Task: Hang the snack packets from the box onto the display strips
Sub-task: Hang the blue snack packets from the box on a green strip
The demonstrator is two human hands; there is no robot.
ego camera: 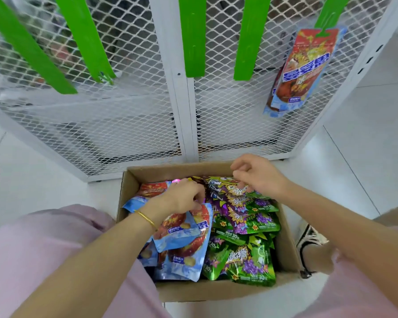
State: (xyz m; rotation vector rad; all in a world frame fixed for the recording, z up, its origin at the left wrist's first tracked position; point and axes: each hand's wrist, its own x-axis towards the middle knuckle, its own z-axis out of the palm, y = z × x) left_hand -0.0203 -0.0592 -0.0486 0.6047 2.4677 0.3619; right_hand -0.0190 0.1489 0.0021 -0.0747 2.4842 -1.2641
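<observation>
Snack packets (244, 228), glossy crinkled foil pouches, heaped in an open brown cardboard box (216, 291) on the pale floor (44, 180): blue-and-red to the left, purple-and-green to the right. Left hand (182, 198), thin gold bracelet (146, 218) at the wrist, fingers pinching the top edge of a blue-and-red packet (179, 235). Right hand (259, 177) over the purple-and-green pile, fingers loosely curled; pinching or not, cannot tell. Behind the box, white wire mesh rack (133, 125) with flat green plastic strips (193, 35); one red-and-blue packet (301, 70) hung from the rightmost. Pink trousers (44, 260) and patterned shoe (310, 239) beside the box.
</observation>
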